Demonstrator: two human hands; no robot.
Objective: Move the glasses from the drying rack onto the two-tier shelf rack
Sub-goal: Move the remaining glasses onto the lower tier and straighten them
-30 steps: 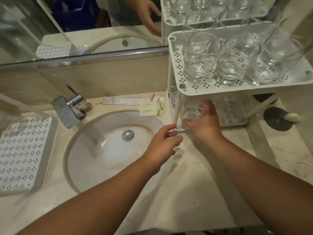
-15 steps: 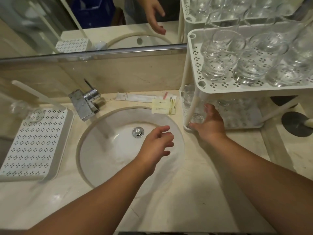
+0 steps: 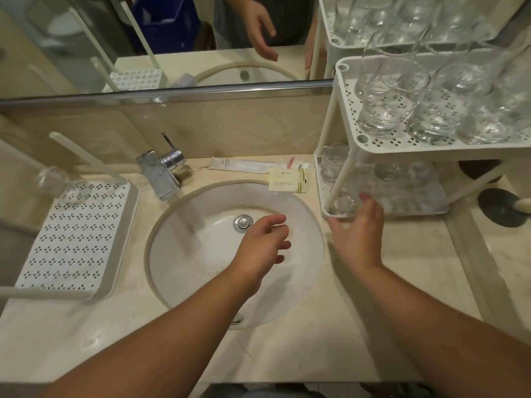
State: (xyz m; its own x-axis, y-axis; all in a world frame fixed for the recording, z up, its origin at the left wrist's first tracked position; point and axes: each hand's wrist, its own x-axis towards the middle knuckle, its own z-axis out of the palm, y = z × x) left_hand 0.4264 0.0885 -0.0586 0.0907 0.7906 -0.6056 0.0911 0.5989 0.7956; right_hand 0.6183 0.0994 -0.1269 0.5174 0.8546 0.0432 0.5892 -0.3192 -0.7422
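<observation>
Marble counter (image 3: 287, 357) lies nearest; over the sink (image 3: 201, 254) the left hand (image 3: 263, 248) hangs loosely curled, holding nothing. The right hand (image 3: 359, 234), fingers spread, is just beside a glass (image 3: 343, 202) on the shelf rack (image 3: 339, 104)'s lower tier. One glass (image 3: 54, 179) remains on the drying rack (image 3: 77, 239).

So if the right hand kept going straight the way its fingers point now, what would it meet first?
Most likely the glass standing at the front left corner of the shelf rack's lower tier. The right hand is open, with its fingertips right beside that glass. Whether they already touch it is unclear.
</observation>
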